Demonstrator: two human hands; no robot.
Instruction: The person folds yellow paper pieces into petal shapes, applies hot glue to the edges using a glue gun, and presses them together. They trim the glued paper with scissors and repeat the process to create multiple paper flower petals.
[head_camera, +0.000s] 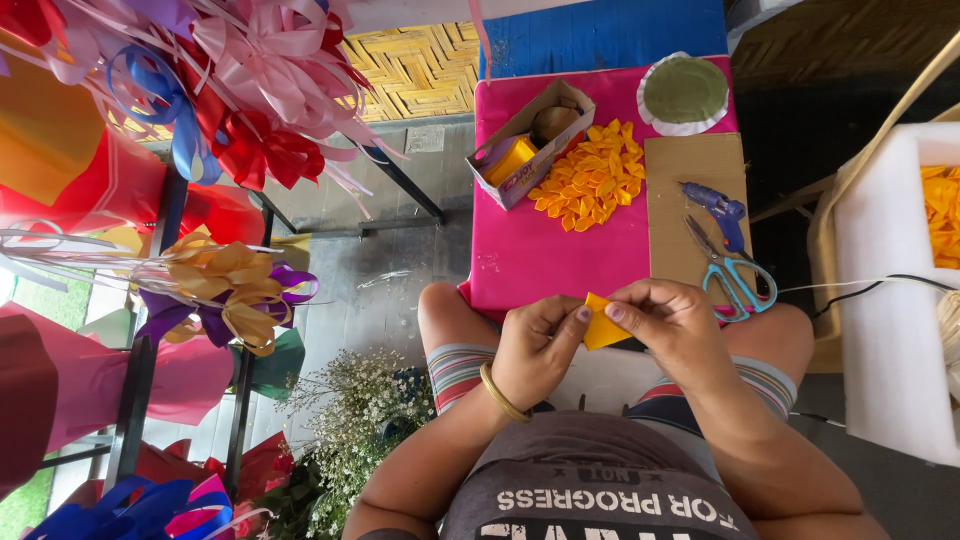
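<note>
Both hands hold one small yellow ribbon piece (604, 327) above the lap, just in front of the pink table (540, 250). The left hand (535, 345) and right hand (672, 322) have their fingers closed, pinching its edges. It looks thin, light and bendy, so holding the edges gently seems best.

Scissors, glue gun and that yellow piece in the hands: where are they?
scissors (735, 278): head view, on a teal handle loop.
glue gun (722, 212): head view, on its blue body.
yellow piece (603, 328): head view, on its middle, pinched between the left hand (535, 350) and right hand (672, 325).
</note>
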